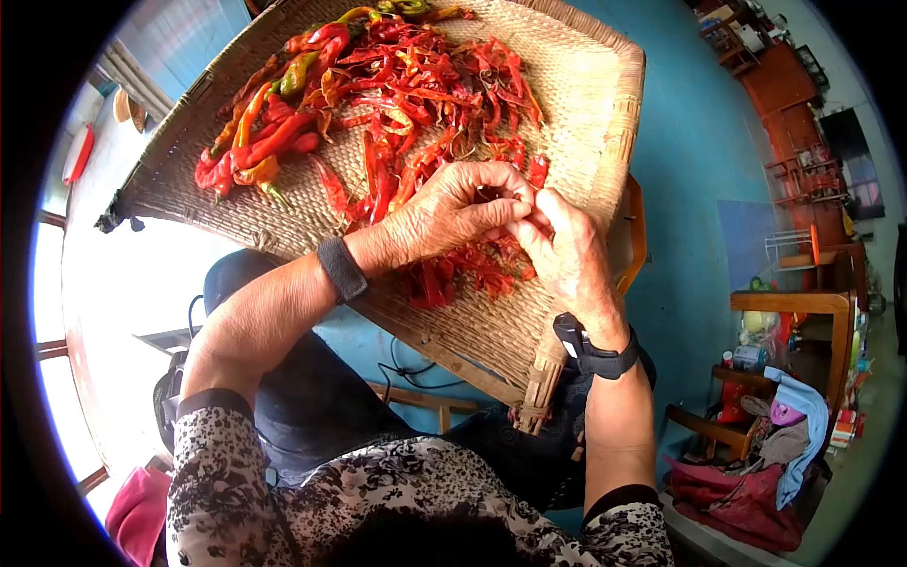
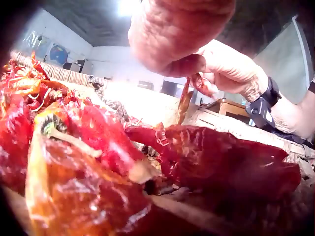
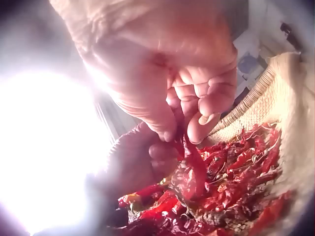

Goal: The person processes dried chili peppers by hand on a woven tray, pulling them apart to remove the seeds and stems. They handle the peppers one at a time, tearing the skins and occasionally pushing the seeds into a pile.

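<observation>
Over a woven basket tray [image 1: 590,104] my two hands meet at the fingertips. Thumb and forefinger of my left hand [image 1: 458,210] come together in a pinch, with a dried chili pepper [image 2: 184,102] showing below them in the left wrist view. My right hand [image 1: 574,260] pinches red chili pepper too; a wrinkled red part [image 3: 193,169] hangs under its fingertips in the right wrist view. The fingers mostly cover the chili in the head view. Loose red chili pieces [image 1: 472,269] lie on the tray just beneath both hands.
A heap of dried red chilies [image 1: 416,85] covers the tray's middle, with plumper red and orange peppers [image 1: 274,137] at its left. The tray's bound corner [image 1: 537,392] points at my lap. A wooden chair with clothes [image 1: 746,472] stands at the right.
</observation>
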The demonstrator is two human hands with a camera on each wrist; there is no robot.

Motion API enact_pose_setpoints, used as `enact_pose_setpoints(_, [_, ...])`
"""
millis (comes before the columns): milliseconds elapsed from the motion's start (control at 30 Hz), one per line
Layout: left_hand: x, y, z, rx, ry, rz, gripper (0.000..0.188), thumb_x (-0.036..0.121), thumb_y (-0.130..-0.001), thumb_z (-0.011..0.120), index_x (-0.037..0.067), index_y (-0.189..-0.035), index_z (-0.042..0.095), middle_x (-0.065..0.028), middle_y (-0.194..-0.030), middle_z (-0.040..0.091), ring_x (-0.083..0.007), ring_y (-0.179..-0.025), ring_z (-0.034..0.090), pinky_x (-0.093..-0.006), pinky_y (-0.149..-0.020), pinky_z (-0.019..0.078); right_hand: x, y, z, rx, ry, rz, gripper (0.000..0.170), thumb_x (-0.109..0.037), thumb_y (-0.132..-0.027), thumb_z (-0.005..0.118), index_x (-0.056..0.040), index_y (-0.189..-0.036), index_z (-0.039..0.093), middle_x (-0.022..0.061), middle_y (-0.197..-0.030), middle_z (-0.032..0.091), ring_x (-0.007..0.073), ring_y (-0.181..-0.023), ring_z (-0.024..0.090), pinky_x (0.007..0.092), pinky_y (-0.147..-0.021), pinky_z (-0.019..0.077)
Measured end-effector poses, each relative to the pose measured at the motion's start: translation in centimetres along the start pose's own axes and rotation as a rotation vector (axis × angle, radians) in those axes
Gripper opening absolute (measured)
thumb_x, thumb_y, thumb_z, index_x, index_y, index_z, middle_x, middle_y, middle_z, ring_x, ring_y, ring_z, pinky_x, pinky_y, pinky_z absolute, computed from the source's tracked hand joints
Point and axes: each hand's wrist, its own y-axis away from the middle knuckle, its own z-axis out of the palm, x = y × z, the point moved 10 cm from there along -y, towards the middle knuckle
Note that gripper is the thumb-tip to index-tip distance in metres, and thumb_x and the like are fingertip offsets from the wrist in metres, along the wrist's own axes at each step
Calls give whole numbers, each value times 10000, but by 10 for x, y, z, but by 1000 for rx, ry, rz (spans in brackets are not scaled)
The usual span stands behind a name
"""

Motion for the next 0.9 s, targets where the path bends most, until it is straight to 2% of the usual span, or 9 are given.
enact_pose_setpoints(67, [6,1,-3,-7,22,54,143,127,-975,583,51,-1095,598,24,-928,599,-44,-806,543,-207,-698,476,-1,-4,-3,45,19,-6,120,-49,-873,646,-3,-905,540,174,-721,617,314,-636,640,390,-570,483])
enact_pose_setpoints(233, [0,3,-18,79,-91,-17,127,97,-982,562,33,-1091,576,11,-891,589,-50,-789,563,-219,-716,499,-2,6,-45,302,210,-55,87,-99,-884,664,-50,-905,595,95,-706,656,173,-590,631,317,-530,486])
enact_pose_setpoints(367, [-3,4,-21,78,-100,-86,116,85,-980,561,37,-1085,576,24,-871,584,-59,-777,574,-214,-715,501,38,25,-112,615,30,-23,72,-76,-944,590,-5,-953,588,67,-714,676,129,-636,650,280,-610,522])
enact_pose_setpoints(433, [-5,3,-22,84,-91,-73,110,89,-980,563,41,-1078,579,25,-889,588,-59,-780,574,-221,-720,507,48,36,-135,652,134,48,82,-76,-949,581,6,-951,581,81,-698,672,141,-635,653,286,-627,523])
enact_pose_setpoints(533, [-4,-1,-21,78,-175,13,100,69,-969,575,37,-1064,586,26,-926,590,-60,-848,568,-229,-777,500,84,45,-141,498,361,300,125,-92,-919,612,14,-981,590,119,-785,678,185,-679,664,316,-653,527])
enact_pose_setpoints(600, [-5,-1,-18,58,-154,26,96,63,-965,580,35,-1056,590,26,-936,591,-60,-874,564,-230,-796,495,56,44,-130,531,832,1,200,-107,-882,648,3,-1045,608,154,-919,671,230,-749,670,352,-688,528])
enact_pose_setpoints(700, [-2,-3,-10,36,-121,25,80,51,-953,593,28,-1030,599,22,-953,594,-62,-911,557,-231,-817,484,30,27,-91,368,291,8,284,-136,-858,686,-5,-1100,618,151,-981,659,238,-783,672,373,-707,533])
enact_pose_setpoints(833, [-4,2,1,-34,-135,-63,82,44,-940,609,25,-1019,610,6,-948,612,-71,-906,573,-241,-821,495,-18,14,-11,5,112,-95,253,-68,-854,682,-12,-1086,596,152,-927,655,237,-703,661,360,-645,533])
enact_pose_setpoints(900, [1,4,3,-53,-148,-11,91,45,-938,611,21,-1026,614,-3,-948,620,-79,-910,583,-245,-827,499,-15,10,-1,-15,13,-125,204,-38,-865,662,-27,-1052,581,151,-841,650,259,-680,653,359,-604,521])
